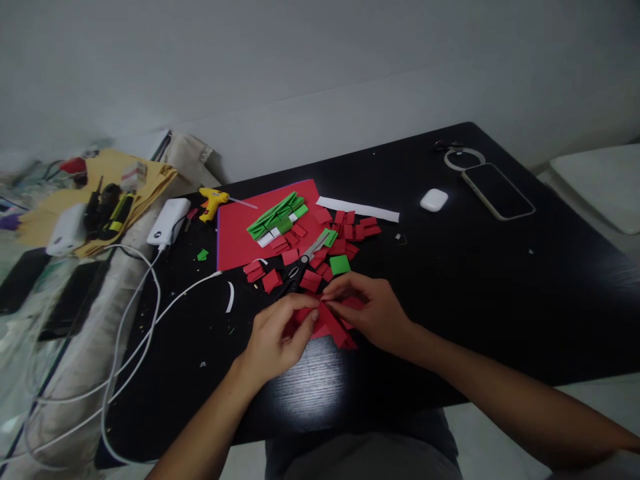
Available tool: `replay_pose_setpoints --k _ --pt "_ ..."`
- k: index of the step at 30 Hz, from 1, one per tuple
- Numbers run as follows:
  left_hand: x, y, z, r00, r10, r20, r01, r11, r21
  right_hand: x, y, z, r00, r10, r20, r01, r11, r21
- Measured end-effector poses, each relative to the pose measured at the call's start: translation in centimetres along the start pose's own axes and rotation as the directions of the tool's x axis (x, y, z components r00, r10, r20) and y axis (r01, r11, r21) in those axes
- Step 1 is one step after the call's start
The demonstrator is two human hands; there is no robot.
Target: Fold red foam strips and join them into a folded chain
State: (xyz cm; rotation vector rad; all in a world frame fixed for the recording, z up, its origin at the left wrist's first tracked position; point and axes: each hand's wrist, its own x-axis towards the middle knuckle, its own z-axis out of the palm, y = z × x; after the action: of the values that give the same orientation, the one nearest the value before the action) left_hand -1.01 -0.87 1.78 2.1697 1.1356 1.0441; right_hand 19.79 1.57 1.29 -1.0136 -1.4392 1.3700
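A folded piece of red paper [336, 325] is pinched between my two hands near the front of the black table. My left hand [280, 333] grips its upper left part between thumb and fingers. From the other side, my right hand [367, 307] pinches the top with thumb and forefinger, the fingertips of both hands close together. Just beyond them lie small folded red paper pieces [311, 281], a green paper square [340, 265] and open scissors [306, 259] with dark handles. My fingers hide part of the red paper.
Behind lies a red sheet [240, 233] bearing a green folded paper bundle [277, 217]. A yellow glue gun [214, 203], white power bank [169, 221] and white cable [159, 293] are at left. A white paper strip [357, 209], earbud case [434, 200] and phone [497, 191] lie farther right.
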Motion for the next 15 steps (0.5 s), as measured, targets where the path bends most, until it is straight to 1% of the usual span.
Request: replay_pose_setpoints --k 1,2,5,8,10,13,15 --pt "0.05 -0.05 -0.04 1.000 0.020 -0.010 -0.020 1.000 0.007 0.02 0.06 -0.01 1.000 -0.003 0.000 0.003 1.000 0.006" --pt "0.12 -0.10 -0.10 0.998 0.068 -0.012 -0.068 0.998 0.006 0.03 0.09 -0.02 1.000 -0.009 0.000 0.009 1.000 0.007" --pt "0.34 -0.18 -0.32 0.988 0.140 0.071 -0.140 0.990 0.000 0.01 0.06 -0.06 1.000 -0.030 0.002 0.030 0.999 -0.039" --pt "0.48 -0.17 -0.56 0.987 0.139 0.084 -0.139 0.990 -0.003 -0.04 -0.08 -0.15 0.999 -0.029 0.014 0.030 0.996 -0.082" --pt "0.56 -0.12 -0.71 0.985 0.143 0.096 -0.143 0.990 -0.004 -0.05 -0.14 -0.20 0.999 -0.028 0.019 0.029 0.998 -0.057" --pt "0.71 0.01 -0.88 0.974 0.152 0.165 -0.161 0.986 0.042 -0.04 -0.16 -0.19 0.999 -0.019 0.029 0.020 1.000 -0.012" --pt "0.80 0.10 -0.93 0.971 0.157 0.182 -0.169 0.984 0.051 -0.02 -0.17 -0.13 0.999 -0.001 0.032 0.001 1.000 0.002"
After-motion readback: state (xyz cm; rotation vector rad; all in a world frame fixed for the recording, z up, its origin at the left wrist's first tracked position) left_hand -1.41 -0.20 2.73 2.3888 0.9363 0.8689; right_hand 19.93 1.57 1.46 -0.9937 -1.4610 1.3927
